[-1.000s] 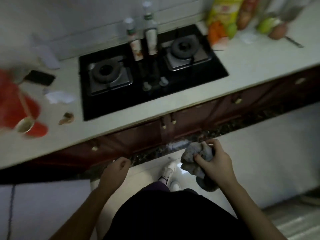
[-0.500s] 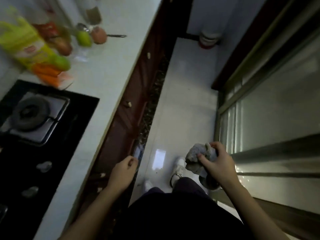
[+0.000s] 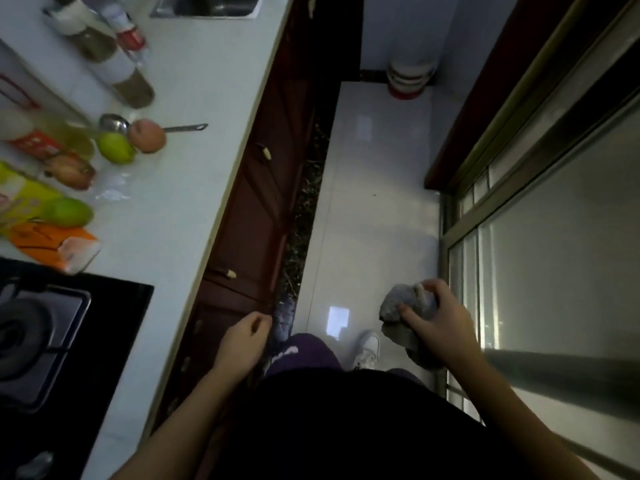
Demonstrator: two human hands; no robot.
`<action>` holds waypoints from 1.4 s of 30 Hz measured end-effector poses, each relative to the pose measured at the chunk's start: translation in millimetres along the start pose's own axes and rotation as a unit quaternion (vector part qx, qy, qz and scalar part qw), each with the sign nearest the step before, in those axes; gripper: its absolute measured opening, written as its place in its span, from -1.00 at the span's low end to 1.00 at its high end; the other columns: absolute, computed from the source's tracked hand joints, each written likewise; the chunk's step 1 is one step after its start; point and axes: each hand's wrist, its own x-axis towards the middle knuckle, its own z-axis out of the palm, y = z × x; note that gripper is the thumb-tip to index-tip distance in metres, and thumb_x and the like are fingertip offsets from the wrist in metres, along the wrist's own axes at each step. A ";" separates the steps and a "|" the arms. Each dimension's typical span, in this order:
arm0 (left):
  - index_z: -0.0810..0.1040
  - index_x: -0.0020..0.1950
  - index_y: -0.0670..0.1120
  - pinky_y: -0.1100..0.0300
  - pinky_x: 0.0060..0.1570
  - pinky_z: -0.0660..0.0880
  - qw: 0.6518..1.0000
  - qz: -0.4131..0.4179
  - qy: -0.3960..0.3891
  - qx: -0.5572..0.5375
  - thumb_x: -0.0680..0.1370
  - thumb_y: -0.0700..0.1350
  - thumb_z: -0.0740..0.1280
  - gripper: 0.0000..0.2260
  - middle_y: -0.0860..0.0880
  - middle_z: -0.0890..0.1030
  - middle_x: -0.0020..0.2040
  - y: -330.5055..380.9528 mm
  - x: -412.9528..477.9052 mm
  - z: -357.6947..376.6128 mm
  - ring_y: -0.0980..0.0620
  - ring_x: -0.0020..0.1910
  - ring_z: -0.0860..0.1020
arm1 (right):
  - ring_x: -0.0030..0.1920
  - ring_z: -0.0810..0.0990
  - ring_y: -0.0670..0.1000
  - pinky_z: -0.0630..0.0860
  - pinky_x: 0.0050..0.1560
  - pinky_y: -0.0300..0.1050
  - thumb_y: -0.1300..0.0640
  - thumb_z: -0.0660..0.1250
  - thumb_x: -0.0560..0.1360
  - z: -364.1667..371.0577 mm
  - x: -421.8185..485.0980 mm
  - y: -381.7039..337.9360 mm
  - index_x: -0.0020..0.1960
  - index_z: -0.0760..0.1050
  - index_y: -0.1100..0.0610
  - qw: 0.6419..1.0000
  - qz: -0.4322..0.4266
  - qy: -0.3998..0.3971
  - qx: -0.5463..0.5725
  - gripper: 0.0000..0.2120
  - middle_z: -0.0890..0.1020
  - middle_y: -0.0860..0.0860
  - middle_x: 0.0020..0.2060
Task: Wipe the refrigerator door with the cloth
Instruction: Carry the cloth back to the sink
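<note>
Shifted since half a second ago: counter [image 3: 194,161] goods have slid down and left in view, a sink [image 3: 207,5] has come in at the top edge, and a purple trouser leg [image 3: 301,351] has stepped forward; both hands keep their places. Cloth [image 3: 405,303]: one, grey, bunched, held in the air over the floor [image 3: 374,202] just beside the glass door [image 3: 554,237]. Right hand [image 3: 440,327]: fingers curled round the cloth, thumb pressed on it. Left hand [image 3: 242,341]: fingers loosely curled, holding nothing, by the cabinet [image 3: 256,209] front. Writing: none legible; a red label on one bottle [image 3: 128,64] and pale lettering on the trouser leg are blurred. Bottles: two, the other [image 3: 86,32] beside the first. Green fruit: two [image 3: 114,147] [image 3: 69,211]. Reddish fruit [image 3: 147,135]: one, touching the nearer green one. Ladle [image 3: 114,123]: one, metal, lying behind the reddish fruit. Packs: one yellow-green [image 3: 24,199], one orange [image 3: 52,242]. Hob [image 3: 104,341]: black, one burner [image 3: 20,337] in view. Cabinet knobs: three seen. Tub [image 3: 410,77]: red and white, at the far end of the floor. Shoe [image 3: 367,348]: one, white. The aisle runs narrow between cabinet and glass door.
</note>
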 end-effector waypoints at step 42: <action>0.61 -0.01 -0.21 -0.02 0.03 0.44 0.991 -0.090 0.066 -0.072 0.66 -0.08 0.25 -0.76 -0.17 0.66 -0.08 479.2 549.5 -126.2 -0.17 -0.03 0.59 | -0.03 0.58 -0.20 0.51 -0.03 -0.27 0.00 0.54 0.50 -163.7 743.1 -286.3 0.19 0.50 0.02 0.992 -0.032 -0.052 0.109 -0.66 0.62 -0.13 -0.02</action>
